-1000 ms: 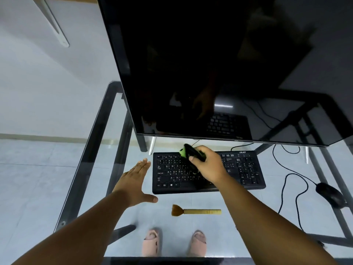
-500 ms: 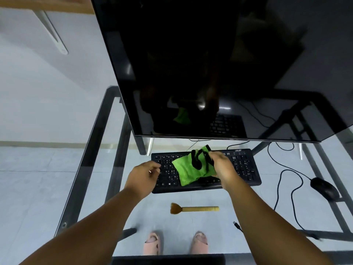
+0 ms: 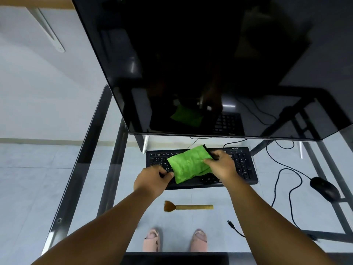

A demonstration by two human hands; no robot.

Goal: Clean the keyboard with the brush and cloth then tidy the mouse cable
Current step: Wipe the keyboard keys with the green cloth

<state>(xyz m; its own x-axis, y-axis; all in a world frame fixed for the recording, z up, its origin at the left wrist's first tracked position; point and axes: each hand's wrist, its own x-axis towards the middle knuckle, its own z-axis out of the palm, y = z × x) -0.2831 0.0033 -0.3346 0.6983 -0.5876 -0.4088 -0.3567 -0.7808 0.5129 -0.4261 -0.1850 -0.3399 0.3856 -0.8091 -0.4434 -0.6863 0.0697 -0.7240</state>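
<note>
A green cloth [image 3: 188, 164] lies spread over the middle of the black keyboard [image 3: 242, 165], held at two ends so it can be opened flat before wiping, as I judge it. The right hand [image 3: 222, 167] pinches the cloth's far right edge, where a black trim runs along the hem; its fingers [image 3: 209, 160] are closed on the fabric, with the knuckles up and the wrist in line with the forearm. The left hand [image 3: 150, 179] sits at the near left corner of the cloth, with the thumb and curled fingers drawn narrow. They seem to grip the cloth's edge, though the exact contact is hard to make out against the dark keys. Both forearms reach forward from the near edge and converge on the keyboard.

The brush [image 3: 188, 207] lies on the glass table [image 3: 107, 119] just near of the keyboard, bristles to the left, handle to the right, apart from both hands, presumably set within reach. The mouse [image 3: 324, 188] rests well to the right with its cable [image 3: 278, 180] looping loosely across the glass, so the cable tidying looks not yet done. A plug end [image 3: 230, 224] lies near the right forearm. A large dark monitor [image 3: 210, 64] stands behind the keyboard and reflects the cloth.
</note>
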